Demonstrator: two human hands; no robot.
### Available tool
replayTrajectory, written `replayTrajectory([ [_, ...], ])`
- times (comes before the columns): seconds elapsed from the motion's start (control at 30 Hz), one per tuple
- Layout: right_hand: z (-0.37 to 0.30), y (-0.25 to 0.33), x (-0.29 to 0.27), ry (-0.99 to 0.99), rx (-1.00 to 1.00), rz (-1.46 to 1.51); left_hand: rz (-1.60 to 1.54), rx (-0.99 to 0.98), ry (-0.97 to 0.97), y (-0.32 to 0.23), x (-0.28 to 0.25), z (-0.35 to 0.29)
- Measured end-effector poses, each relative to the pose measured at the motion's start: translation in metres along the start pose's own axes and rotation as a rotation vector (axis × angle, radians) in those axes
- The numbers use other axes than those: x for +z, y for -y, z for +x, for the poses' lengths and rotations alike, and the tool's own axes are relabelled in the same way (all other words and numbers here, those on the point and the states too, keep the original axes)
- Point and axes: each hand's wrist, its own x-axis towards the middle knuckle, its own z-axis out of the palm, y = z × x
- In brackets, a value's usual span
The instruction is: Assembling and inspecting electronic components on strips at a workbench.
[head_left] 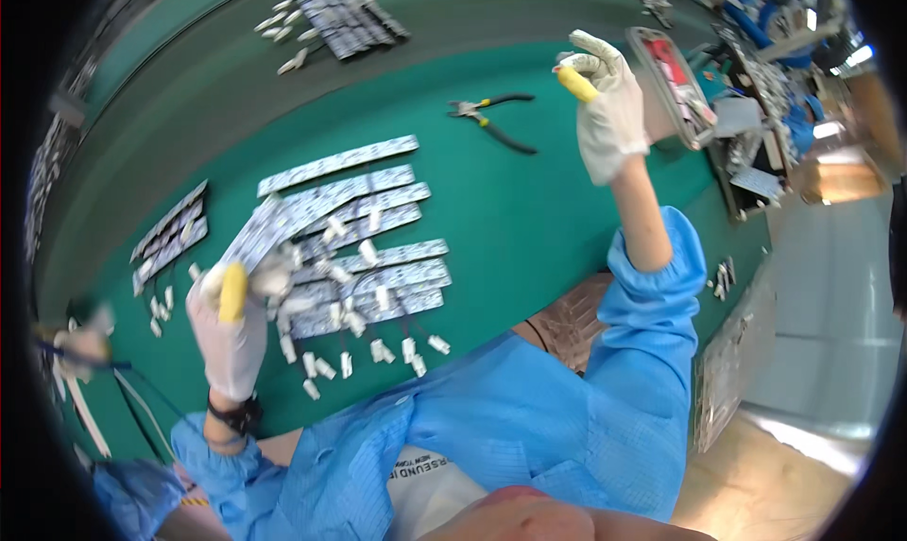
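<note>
Head view: the left hand point(227, 328) is at the near end of a slanted light strip point(253, 239), its thumb over the end; blur hides whether the fingers grip it. More strips point(416, 252) lie to the right of those fingers, crowded by white plugs point(381, 352) and dark wires, which get in the way there. A smaller group of strips point(179, 248) sits just beyond them on the left. The right hand point(612, 120) is raised, fingers curled narrowly toward the thumb; I cannot tell whether they hold anything. Pliers point(470, 109) lie left of its fingers, handles spread, and a tray point(694, 130) stands close on their right.
</note>
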Motion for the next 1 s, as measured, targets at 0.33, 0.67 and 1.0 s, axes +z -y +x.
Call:
replayTrajectory([
  [0.33, -0.077, 0.106, 0.146, 0.526, 0.080, 0.509, 0.306, 0.157, -0.158, -0.010, 0.014, 0.002],
  [0.67, -0.076, 0.095, 0.191, 0.303, -0.466, -0.261, 0.102, 0.065, -0.280, -0.003, 0.003, 0.003],
  [1.0, -0.077, 0.089, 0.199, 0.381, -0.103, 0.260, 0.010, -0.015, -0.289, 0.002, 0.004, -0.004],
])
